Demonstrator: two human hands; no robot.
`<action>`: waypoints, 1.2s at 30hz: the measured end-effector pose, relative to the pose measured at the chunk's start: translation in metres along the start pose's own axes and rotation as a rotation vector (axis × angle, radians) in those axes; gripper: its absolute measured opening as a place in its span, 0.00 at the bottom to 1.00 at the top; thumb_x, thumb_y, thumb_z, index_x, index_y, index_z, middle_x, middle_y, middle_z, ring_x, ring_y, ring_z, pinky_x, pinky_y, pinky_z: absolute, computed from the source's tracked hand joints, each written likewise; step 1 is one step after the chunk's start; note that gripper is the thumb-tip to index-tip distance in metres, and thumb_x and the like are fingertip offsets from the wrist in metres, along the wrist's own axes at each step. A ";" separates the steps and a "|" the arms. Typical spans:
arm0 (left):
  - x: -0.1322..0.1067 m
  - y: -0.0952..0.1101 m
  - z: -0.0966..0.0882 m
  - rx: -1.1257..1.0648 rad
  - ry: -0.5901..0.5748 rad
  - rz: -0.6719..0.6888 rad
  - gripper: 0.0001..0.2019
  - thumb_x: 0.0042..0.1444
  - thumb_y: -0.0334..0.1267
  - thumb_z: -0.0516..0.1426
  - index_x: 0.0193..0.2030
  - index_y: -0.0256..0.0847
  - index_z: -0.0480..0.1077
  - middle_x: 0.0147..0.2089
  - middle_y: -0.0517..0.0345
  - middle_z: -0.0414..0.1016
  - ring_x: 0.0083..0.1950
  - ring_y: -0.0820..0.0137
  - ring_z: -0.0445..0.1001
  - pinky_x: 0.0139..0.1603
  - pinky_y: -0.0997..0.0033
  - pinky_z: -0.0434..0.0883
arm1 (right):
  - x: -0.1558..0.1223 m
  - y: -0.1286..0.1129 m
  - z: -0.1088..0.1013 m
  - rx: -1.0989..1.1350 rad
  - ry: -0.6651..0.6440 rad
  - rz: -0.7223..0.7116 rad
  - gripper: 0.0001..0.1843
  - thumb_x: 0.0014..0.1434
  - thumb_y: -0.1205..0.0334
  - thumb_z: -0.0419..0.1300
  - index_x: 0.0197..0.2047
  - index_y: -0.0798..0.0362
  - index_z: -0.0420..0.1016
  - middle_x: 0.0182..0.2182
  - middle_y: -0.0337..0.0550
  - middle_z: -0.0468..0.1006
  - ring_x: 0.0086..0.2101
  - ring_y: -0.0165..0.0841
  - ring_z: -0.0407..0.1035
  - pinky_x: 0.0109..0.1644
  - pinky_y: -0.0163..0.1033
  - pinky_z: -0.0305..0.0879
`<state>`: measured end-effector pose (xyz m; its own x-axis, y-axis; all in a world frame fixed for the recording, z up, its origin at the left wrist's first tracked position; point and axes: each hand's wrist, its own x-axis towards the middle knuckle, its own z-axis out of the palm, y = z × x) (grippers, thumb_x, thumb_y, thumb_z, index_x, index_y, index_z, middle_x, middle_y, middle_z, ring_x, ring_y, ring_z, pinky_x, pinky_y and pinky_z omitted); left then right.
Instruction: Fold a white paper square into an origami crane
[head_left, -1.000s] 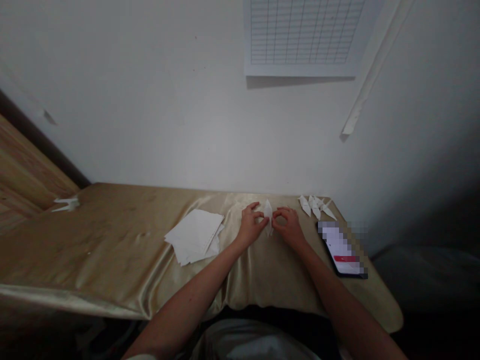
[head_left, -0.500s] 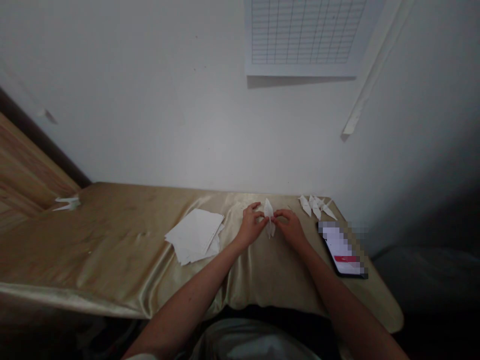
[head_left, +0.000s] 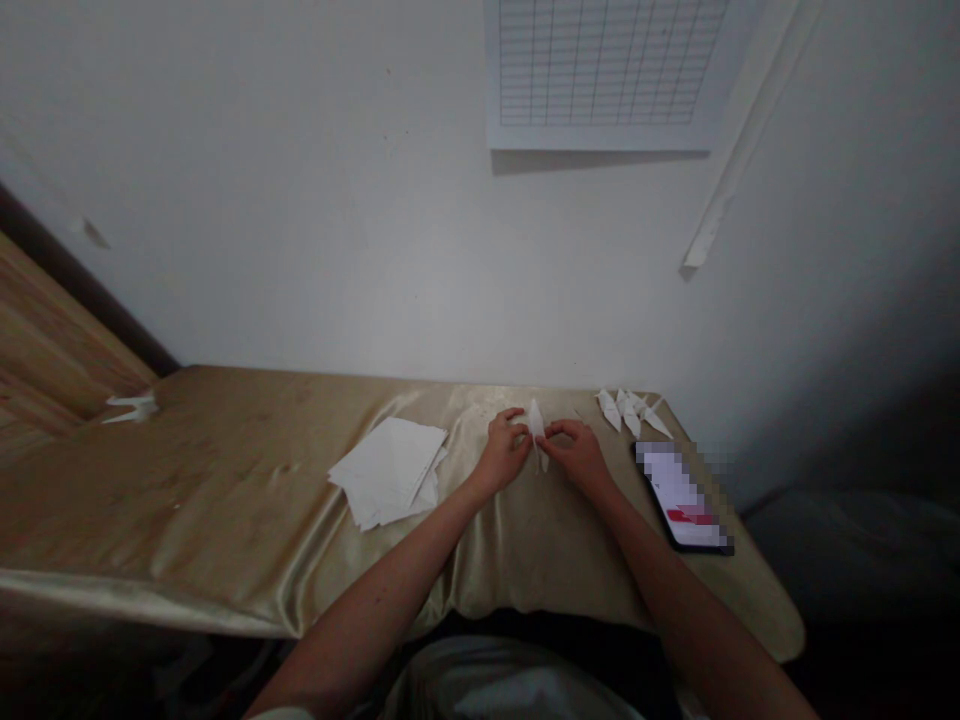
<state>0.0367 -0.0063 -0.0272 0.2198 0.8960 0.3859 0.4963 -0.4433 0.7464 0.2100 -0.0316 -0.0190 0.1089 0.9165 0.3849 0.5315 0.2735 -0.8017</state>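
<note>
My left hand (head_left: 502,449) and my right hand (head_left: 576,452) meet over a table draped in gold satin cloth (head_left: 225,500). Both pinch a narrow, pointed piece of folded white paper (head_left: 537,424) between thumb and fingers. The paper's tip points away from me, and its lower end sticks out below the fingertips. A loose stack of white paper sheets (head_left: 391,471) lies just left of my left hand.
Several finished folded paper pieces (head_left: 631,412) lie at the table's far right. A phone (head_left: 684,495) with a lit screen rests right of my right hand. Another white folded piece (head_left: 132,406) sits at the far left. A gridded chart (head_left: 607,70) hangs on the wall.
Both hands have drawn slightly closer together on the folded paper, which now looks narrower. Nothing else has moved.
</note>
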 end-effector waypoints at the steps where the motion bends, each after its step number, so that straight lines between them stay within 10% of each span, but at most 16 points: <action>1: 0.000 -0.001 0.000 -0.008 -0.002 0.000 0.05 0.60 0.31 0.61 0.36 0.41 0.80 0.64 0.48 0.69 0.67 0.57 0.67 0.72 0.49 0.62 | 0.000 0.000 0.000 -0.004 0.006 0.002 0.12 0.52 0.48 0.68 0.31 0.47 0.80 0.39 0.43 0.84 0.47 0.43 0.75 0.64 0.54 0.58; 36: 0.004 0.008 -0.007 0.087 -0.016 0.003 0.06 0.60 0.33 0.63 0.33 0.41 0.81 0.60 0.48 0.76 0.65 0.56 0.70 0.70 0.47 0.62 | 0.004 -0.011 -0.006 0.328 0.008 0.161 0.19 0.43 0.44 0.70 0.29 0.50 0.77 0.30 0.44 0.82 0.35 0.40 0.75 0.47 0.47 0.70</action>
<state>0.0356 -0.0065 -0.0161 0.2342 0.8953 0.3788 0.5668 -0.4424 0.6950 0.2101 -0.0322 -0.0059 0.1766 0.9535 0.2443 0.2098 0.2061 -0.9558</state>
